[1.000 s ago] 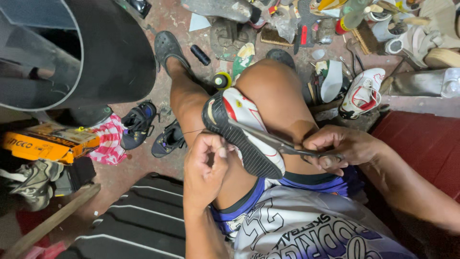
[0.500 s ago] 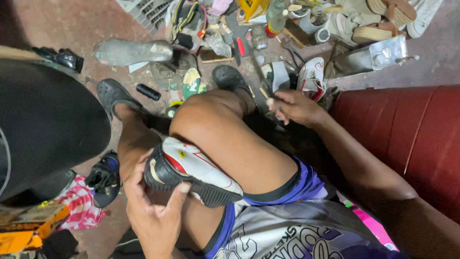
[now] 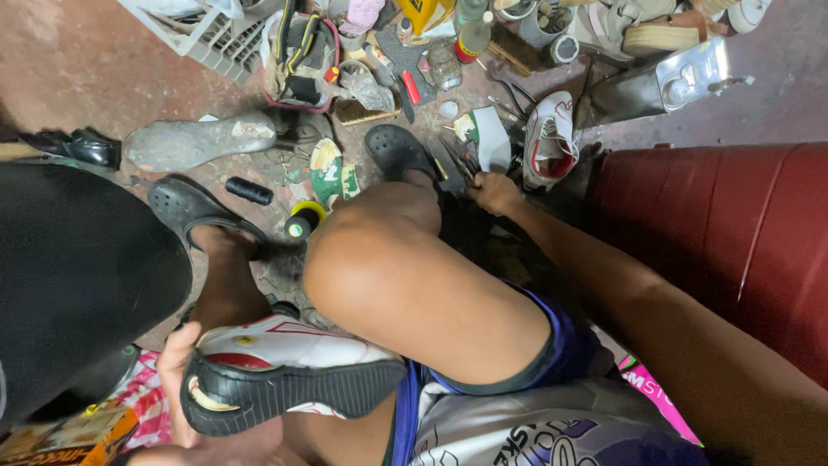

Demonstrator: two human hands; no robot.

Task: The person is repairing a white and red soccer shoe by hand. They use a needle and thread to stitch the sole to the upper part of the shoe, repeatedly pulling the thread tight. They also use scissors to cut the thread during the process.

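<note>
**Fingers on the sneaker, other hand down among the tools**

Fingers [image 3: 177, 367] of your left hand [image 3: 194, 406] curl round the heel end of the white, red and black sneaker [image 3: 289, 375], which lies on its side against your left thigh with the black sole facing you. Your palm and most of the fingers sit under the shoe and run off the bottom edge, so you see only the thumb side of the grip.

Your right hand [image 3: 496, 192] reaches past your right knee [image 3: 379, 250] to the floor, fingertips among thin metal tools [image 3: 457, 164] just beside your black clog [image 3: 398, 154]. You cannot tell whether that hand is closed on one of them or merely touching; the fingers are small and turned away.

Room is tight. A dark red cushioned seat [image 3: 716, 233] walls off the right, touching your forearm, and a broad black shape [image 3: 78, 276] fills the left. Between your feet lie a black thread spool [image 3: 249, 191], a yellow-topped spool [image 3: 302, 223] and a grey loose sole [image 3: 198, 142]. A white and red shoe [image 3: 550, 138] stands just right of the tools. Clutter along the top edge is cut off and hard to sort out.
</note>
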